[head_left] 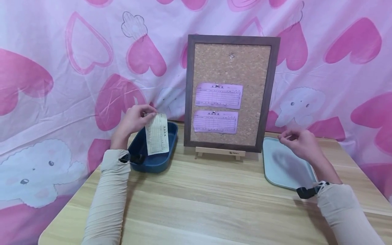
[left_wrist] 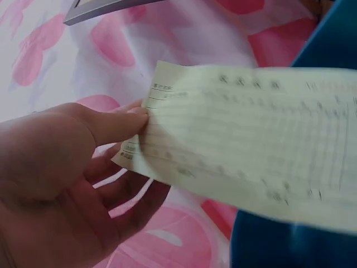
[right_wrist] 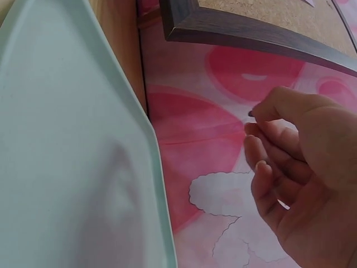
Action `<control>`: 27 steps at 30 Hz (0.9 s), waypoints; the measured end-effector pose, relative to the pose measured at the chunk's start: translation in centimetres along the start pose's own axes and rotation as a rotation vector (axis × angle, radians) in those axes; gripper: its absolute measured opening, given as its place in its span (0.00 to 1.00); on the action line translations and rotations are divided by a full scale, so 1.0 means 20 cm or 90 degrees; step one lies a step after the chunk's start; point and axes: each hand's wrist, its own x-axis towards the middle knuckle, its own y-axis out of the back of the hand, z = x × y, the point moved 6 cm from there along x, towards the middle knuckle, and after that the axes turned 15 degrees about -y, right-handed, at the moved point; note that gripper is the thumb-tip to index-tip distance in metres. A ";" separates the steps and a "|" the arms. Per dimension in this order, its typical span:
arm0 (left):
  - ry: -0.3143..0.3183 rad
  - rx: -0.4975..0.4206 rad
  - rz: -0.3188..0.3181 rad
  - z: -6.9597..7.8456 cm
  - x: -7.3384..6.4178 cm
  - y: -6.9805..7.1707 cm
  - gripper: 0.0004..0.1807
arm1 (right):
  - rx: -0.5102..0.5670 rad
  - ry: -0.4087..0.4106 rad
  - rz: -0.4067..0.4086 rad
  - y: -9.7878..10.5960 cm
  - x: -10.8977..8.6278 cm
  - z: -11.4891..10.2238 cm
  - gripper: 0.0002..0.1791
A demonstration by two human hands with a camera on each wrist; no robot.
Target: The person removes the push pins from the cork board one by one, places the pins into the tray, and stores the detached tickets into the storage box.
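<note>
Between thumb and fingers, my left hand pinches the short top edge of a pale yellow receipt slip. It hangs over a dark blue bin, printed lines and a grid showing on it in the left wrist view. My right hand is raised over a light green tray. Its thumb and forefinger pinch a small dark pin-like piece, mostly hidden by the fingertips. Two purple receipt slips are fixed one above the other on a framed cork board, each with a small metallic fastener at its top.
The board leans on a small wooden easel at the back of the wooden table, between bin and tray. A pink curtain with hearts hangs right behind it. Dark wrist cameras are strapped to both wrists.
</note>
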 end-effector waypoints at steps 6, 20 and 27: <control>0.023 0.005 -0.061 -0.03 0.01 -0.07 0.12 | -0.023 0.002 -0.078 -0.05 0.02 0.03 0.12; 0.030 0.048 -0.178 -0.05 -0.01 -0.19 0.14 | -0.064 0.037 -0.185 -0.16 0.03 0.10 0.09; 0.048 0.038 -0.207 -0.07 -0.02 -0.23 0.17 | -0.071 0.027 -0.215 -0.20 0.04 0.16 0.10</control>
